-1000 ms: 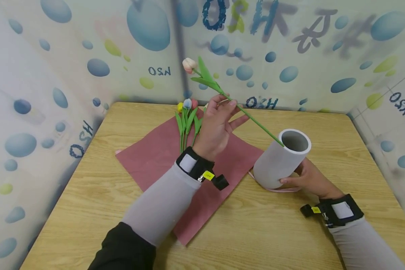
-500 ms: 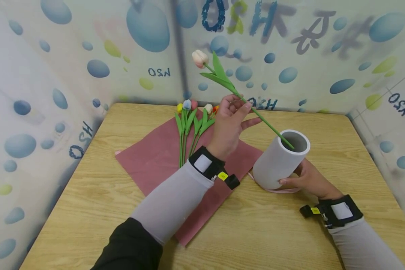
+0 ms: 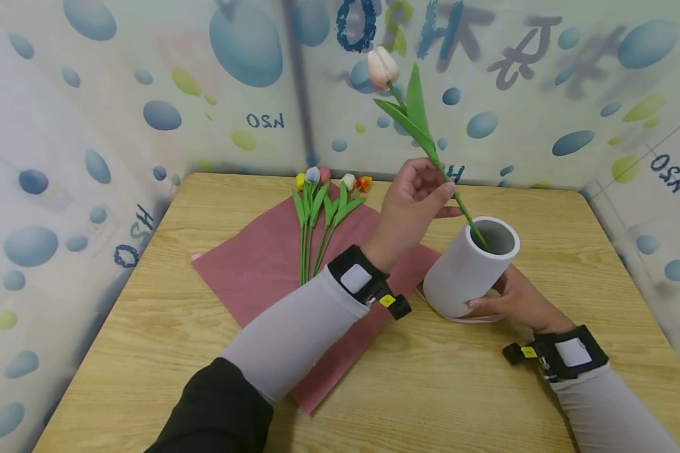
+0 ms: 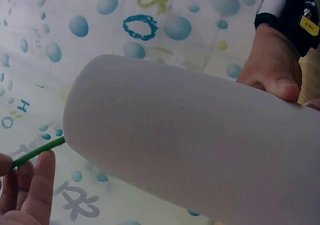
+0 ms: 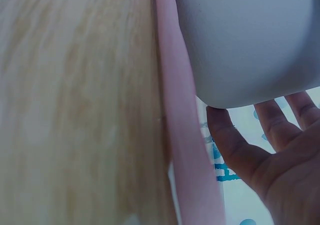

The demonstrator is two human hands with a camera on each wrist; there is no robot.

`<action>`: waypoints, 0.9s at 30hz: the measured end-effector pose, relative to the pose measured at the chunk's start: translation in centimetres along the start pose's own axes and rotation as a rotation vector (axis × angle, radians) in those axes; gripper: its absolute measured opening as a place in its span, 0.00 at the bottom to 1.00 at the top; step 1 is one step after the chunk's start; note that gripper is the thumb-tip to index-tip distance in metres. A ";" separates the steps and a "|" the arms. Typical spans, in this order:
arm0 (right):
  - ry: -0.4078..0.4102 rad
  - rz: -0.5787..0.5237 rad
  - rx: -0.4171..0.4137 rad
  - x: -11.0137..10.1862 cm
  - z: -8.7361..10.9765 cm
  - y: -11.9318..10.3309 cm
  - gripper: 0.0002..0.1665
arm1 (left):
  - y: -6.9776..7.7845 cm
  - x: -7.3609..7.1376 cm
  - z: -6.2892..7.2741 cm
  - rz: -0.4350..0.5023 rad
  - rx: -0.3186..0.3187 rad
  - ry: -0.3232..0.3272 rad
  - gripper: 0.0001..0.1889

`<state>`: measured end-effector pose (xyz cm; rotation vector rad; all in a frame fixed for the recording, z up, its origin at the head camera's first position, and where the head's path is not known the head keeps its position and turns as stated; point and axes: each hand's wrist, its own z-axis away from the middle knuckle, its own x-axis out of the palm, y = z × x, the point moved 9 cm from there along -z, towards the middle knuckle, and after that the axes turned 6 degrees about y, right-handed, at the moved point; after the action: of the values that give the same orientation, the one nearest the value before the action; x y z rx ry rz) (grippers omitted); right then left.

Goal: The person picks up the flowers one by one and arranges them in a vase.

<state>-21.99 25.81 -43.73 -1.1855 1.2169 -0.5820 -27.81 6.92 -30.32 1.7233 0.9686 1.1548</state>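
In the head view, my left hand [image 3: 410, 211] pinches the green stem of a pale pink tulip [image 3: 383, 67] between thumb and fingers. The stem's lower end is inside the mouth of a white cylindrical vase [image 3: 459, 277]; its tip is hidden there. My right hand [image 3: 521, 302] grips the vase low on its right side, thumb in front. The vase appears to lean right. The left wrist view shows the vase wall [image 4: 175, 130] and a short piece of green stem [image 4: 37, 152] at its rim. In the right wrist view, fingertips touch the vase [image 5: 250, 50].
On the wooden table [image 3: 175, 340], a dusky pink wrapping sheet [image 3: 255, 251] lies under several tulips [image 3: 317, 211] in yellow, blue, pink, white and orange. A pink ribbon [image 5: 185, 135] runs beside the vase base. A patterned curtain [image 3: 113, 145] surrounds the table.
My left hand has moved right with the tulip, whose stem has gone from the vase's rim into its mouth and stands more upright. The right hand and vase have barely moved.
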 end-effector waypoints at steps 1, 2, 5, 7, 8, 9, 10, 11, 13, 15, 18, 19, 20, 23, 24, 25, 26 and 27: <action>0.001 -0.001 -0.005 0.0 0.0 0.0 0.53 | 0.0 0.2 0.0 -0.022 0.000 -0.009 0.15; 0.000 -0.003 -0.008 0.0 0.0 0.0 0.52 | 0.0 0.4 0.1 -0.054 0.008 -0.018 0.15; -0.002 -0.010 -0.016 0.0 -0.1 0.0 0.52 | 0.0 1.0 0.2 -0.169 0.046 -0.046 0.13; 0.003 -0.011 -0.011 0.0 -0.1 0.0 0.52 | 0.0 1.4 0.3 -0.236 0.072 -0.072 0.13; 0.004 -0.012 -0.007 0.0 -0.1 0.1 0.52 | 0.0 1.6 0.4 -0.266 0.086 -0.086 0.13; 0.007 -0.012 -0.001 0.0 0.0 0.1 0.52 | -0.1 1.8 0.5 -0.287 0.092 -0.100 0.13; 0.005 -0.012 0.004 0.0 0.0 0.2 0.53 | -0.2 1.9 0.6 -0.302 0.094 -0.112 0.14; 0.005 -0.012 0.007 0.0 -0.1 0.1 0.53 | -0.3 2.1 0.6 -0.320 0.093 -0.126 0.14; 0.001 -0.010 0.013 0.0 -0.1 0.1 0.52 | -0.6 2.4 0.8 -0.378 0.067 -0.149 0.15; -0.004 -0.007 0.021 0.0 -0.1 0.2 0.52 | -0.9 2.6 0.9 -0.427 0.048 -0.164 0.16; 0.000 -0.005 0.035 0.0 -0.1 0.4 0.53 | -1.2 2.9 1.0 -0.483 0.046 -0.178 0.16; 0.003 -0.007 0.042 0.0 -0.1 0.5 0.53 | -1.1 3.0 1.0 -0.484 0.059 -0.179 0.16; 0.005 -0.008 0.046 0.0 -0.1 0.5 0.53 | -1.1 3.1 1.0 -0.486 0.073 -0.181 0.16; 0.011 -0.013 0.059 -0.1 -0.1 0.6 0.54 | -1.2 3.4 1.1 -0.511 0.092 -0.192 0.15; 0.011 -0.011 0.063 -0.1 -0.1 0.6 0.54 | -1.3 3.4 1.1 -0.523 0.089 -0.198 0.14; 0.011 -0.012 0.065 -0.1 -0.1 0.7 0.54 | -1.4 3.5 1.2 -0.532 0.086 -0.203 0.14; 0.010 -0.009 0.068 -0.1 0.0 0.7 0.54 | -1.5 3.6 1.2 -0.545 0.082 -0.209 0.13; 0.009 -0.006 0.070 -0.1 0.0 0.7 0.54 | -1.6 3.7 1.2 -0.557 0.080 -0.214 0.13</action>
<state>-22.22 26.13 -44.37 -1.1294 1.1914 -0.6305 -25.85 10.60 -30.99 1.4620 1.2639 0.5675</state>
